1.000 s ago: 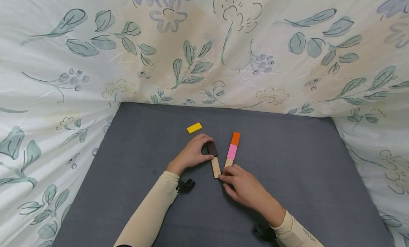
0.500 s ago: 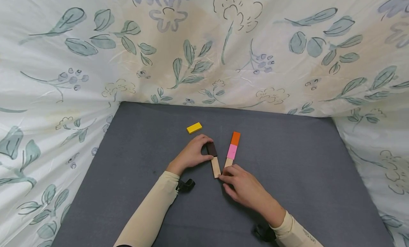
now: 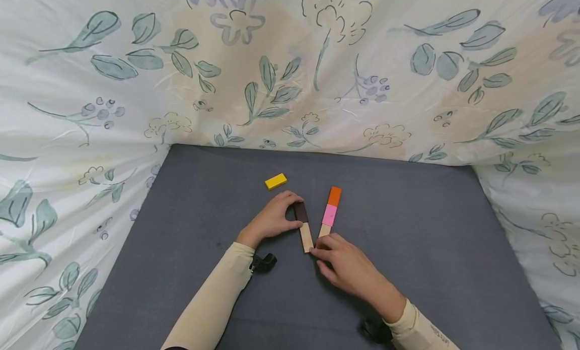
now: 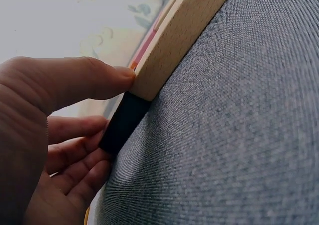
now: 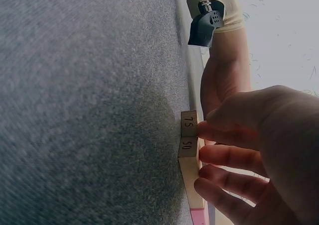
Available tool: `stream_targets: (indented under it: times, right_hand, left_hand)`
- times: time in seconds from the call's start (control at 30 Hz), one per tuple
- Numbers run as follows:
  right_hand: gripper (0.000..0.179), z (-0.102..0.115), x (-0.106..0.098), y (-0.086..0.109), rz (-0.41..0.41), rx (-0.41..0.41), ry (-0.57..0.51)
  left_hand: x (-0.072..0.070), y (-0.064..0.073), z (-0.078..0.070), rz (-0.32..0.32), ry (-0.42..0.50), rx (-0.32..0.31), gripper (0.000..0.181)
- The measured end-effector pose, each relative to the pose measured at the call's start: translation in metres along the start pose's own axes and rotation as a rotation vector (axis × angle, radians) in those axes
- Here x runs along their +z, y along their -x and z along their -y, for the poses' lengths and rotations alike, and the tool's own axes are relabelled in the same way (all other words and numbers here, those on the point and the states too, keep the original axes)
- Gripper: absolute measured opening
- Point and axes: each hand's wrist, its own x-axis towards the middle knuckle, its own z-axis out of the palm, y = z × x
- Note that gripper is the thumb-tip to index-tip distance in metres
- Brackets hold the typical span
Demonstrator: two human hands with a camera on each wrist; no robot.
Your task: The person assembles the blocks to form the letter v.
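Note:
Two rows of small blocks form a narrow V on the grey cloth. The left row has a dark brown block (image 3: 300, 212) and a plain wooden block (image 3: 306, 237). My left hand (image 3: 271, 217) holds the brown block lengthwise, thumb at its seam with the wooden block and fingers at its far end. In the right row lie an orange block (image 3: 334, 195), a pink block (image 3: 329, 215) and another wooden block (image 5: 190, 177), partly covered in the head view. My right hand (image 3: 346, 264) touches the near wooden ends, marked 75 and 50, with loosely bent fingers.
A yellow block (image 3: 276, 181) lies apart, beyond the left hand. Flower-printed cloth (image 3: 290, 78) hangs as walls at the back and both sides of the grey surface (image 3: 430, 239). Black wrist mounts (image 3: 264, 263) sit close to the cloth.

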Motion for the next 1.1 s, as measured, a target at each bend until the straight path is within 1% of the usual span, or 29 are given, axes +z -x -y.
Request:
stream_targets:
  times: [0.3, 0.43, 0.7, 0.83, 0.9, 0.97, 1.03, 1.1]
  right_hand:
    - [0.024, -0.001, -0.001, -0.001, -0.008, -0.005, -0.004]
    - [0.024, -0.001, -0.001, -0.001, -0.007, -0.003, -0.008]
    - [0.023, 0.0, 0.001, 0.0, -0.001, 0.007, -0.009]
    - [0.023, 0.0, 0.0, -0.001, -0.002, 0.007, -0.011]
    - [0.023, 0.0, 0.0, 0.0, -0.004, 0.007, -0.011]
    - [0.023, 0.0, 0.0, 0.0, -0.009, 0.006, -0.009]
    - [0.024, 0.0, 0.001, 0.0, -0.014, 0.0, -0.008]
    - [0.024, 0.0, 0.001, 0.0, -0.018, -0.006, -0.006]
  left_hand:
    - [0.0, -0.001, 0.0, -0.001, -0.012, -0.001, 0.059]
    - [0.0, -0.002, 0.001, 0.01, -0.011, -0.006, 0.06]
    - [-0.001, -0.002, 0.002, 0.038, 0.008, -0.027, 0.066]
    - [-0.001, -0.003, 0.002, 0.038, 0.015, -0.033, 0.068]
    - [-0.001, -0.002, 0.003, 0.028, 0.025, -0.03, 0.068]
    - [-0.003, 0.0, 0.005, 0.004, 0.034, -0.02, 0.068]
    - [-0.009, 0.003, 0.007, -0.03, 0.044, -0.007, 0.066]
    - [-0.02, 0.006, 0.011, -0.074, 0.046, 0.005, 0.063]
